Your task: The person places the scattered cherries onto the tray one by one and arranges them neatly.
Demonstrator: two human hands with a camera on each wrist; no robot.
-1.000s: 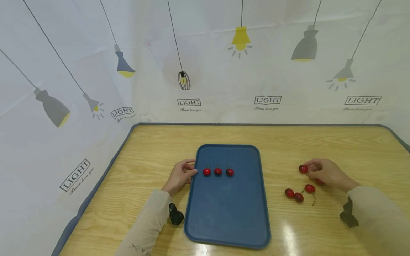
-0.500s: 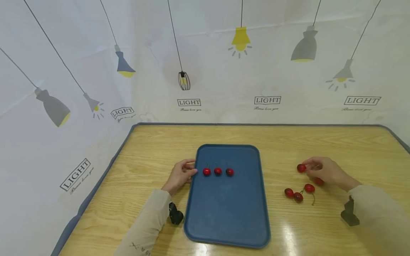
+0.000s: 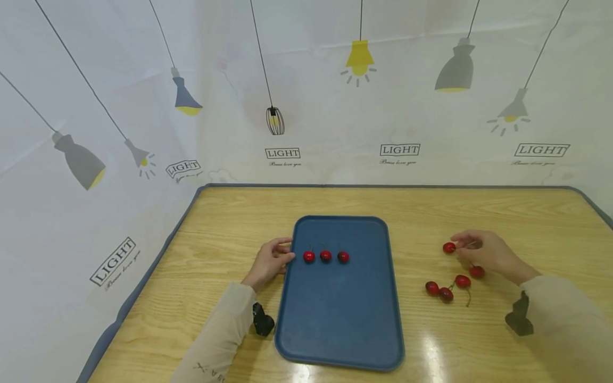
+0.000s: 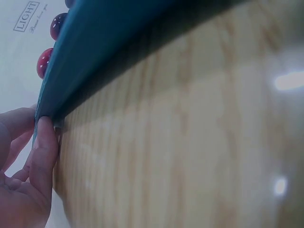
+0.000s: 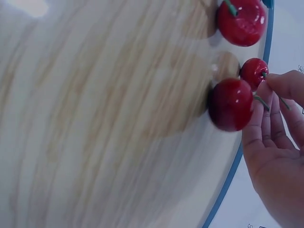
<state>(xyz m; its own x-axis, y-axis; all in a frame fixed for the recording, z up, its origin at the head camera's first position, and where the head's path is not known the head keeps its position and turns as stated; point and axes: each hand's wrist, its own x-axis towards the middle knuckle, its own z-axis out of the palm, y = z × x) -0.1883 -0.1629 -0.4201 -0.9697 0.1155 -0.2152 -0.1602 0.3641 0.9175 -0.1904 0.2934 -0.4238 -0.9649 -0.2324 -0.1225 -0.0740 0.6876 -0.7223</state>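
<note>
A blue tray (image 3: pixel 339 314) lies on the wooden table, with a row of three red cherries (image 3: pixel 325 256) across its far half. At its left rim, my left hand (image 3: pixel 269 263) grips the edge between thumb and fingers; the left wrist view shows these fingers (image 4: pixel 45 142) against the rim. Right of the tray, my right hand (image 3: pixel 488 254) pinches a cherry (image 3: pixel 449 248) by its stem, the fruit poking out past the fingertips. In the right wrist view that cherry (image 5: pixel 254 73) sits beyond a nearer one (image 5: pixel 232 104). Another cherry (image 3: pixel 477 272) lies just below the hand.
Three more cherries (image 3: pixel 446 294) lie close together right of the tray, with stems on some. A black wrist camera (image 3: pixel 262 320) is strapped to the left sleeve, another (image 3: pixel 520 315) to the right. A pale lamp-print cloth (image 3: pixel 335 117) hangs behind the table.
My right hand has shifted slightly away from me, carrying the pinched cherry a little up and left. The cherry beneath this hand is now more visible. My left hand and the tray have stayed put.
</note>
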